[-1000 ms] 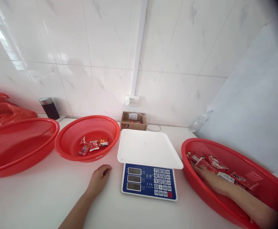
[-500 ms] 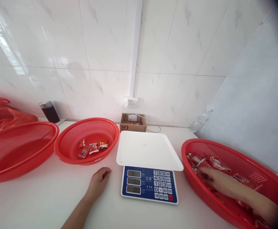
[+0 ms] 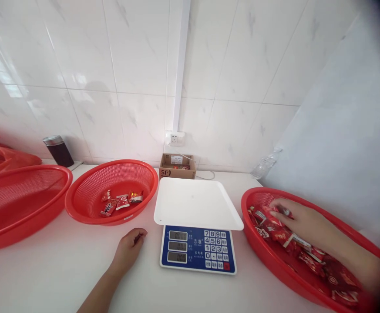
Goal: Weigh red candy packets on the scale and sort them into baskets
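In the head view my left hand rests on the white table, left of the scale, its fingers loosely curled with nothing seen in them. My right hand is inside the right red basket, its thumb and fingers closed on a red wrapped candy packet. Beneath it lie several red candy packets, partly hidden by my forearm. Between the hands stands a digital scale with a bare white pan; its displays read zeros.
A middle red basket holds several small packets. Another red basket stands at far left, near red plastic bags and a dark flask. A small cardboard box sits behind the scale; a clear bottle leans by the wall.
My right hand has moved up toward the basket's back rim and now grips a red packet. My left hand stays curled on the table. The view has shifted slightly.
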`<action>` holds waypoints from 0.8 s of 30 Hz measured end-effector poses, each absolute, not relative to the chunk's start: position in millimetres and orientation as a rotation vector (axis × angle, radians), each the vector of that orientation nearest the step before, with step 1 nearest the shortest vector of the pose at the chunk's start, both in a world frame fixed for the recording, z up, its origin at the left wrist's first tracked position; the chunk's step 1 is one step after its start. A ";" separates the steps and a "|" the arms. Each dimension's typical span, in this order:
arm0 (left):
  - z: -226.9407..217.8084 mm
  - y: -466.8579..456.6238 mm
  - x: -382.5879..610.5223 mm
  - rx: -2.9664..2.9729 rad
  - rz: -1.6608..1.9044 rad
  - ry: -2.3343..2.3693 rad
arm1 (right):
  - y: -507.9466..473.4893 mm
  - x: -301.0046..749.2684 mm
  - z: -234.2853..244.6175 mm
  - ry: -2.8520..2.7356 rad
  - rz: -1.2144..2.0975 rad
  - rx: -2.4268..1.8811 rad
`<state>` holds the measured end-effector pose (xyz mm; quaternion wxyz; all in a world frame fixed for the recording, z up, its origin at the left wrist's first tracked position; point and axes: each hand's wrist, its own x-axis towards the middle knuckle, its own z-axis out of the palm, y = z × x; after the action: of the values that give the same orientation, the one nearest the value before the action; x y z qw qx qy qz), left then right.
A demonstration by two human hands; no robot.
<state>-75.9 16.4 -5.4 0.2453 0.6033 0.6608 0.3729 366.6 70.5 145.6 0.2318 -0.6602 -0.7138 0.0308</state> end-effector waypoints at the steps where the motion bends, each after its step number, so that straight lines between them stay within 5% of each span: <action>1: -5.4 16.3 -76.0 1.648 1.025 1.805 | 70.6 355.2 152.2 -2.000 0.148 -1.809; 11: -13.9 20.2 -78.9 1.663 1.049 1.802 | 105.9 232.8 138.6 -1.934 0.860 -1.372; 24: -7.6 20.1 -78.4 1.647 0.992 1.846 | 112.2 229.0 114.3 -1.879 1.061 -1.414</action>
<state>-78.4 20.1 -7.6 0.2357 0.6005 0.6731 0.3617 229.0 112.2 114.3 0.2769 -0.5267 -0.6998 0.3952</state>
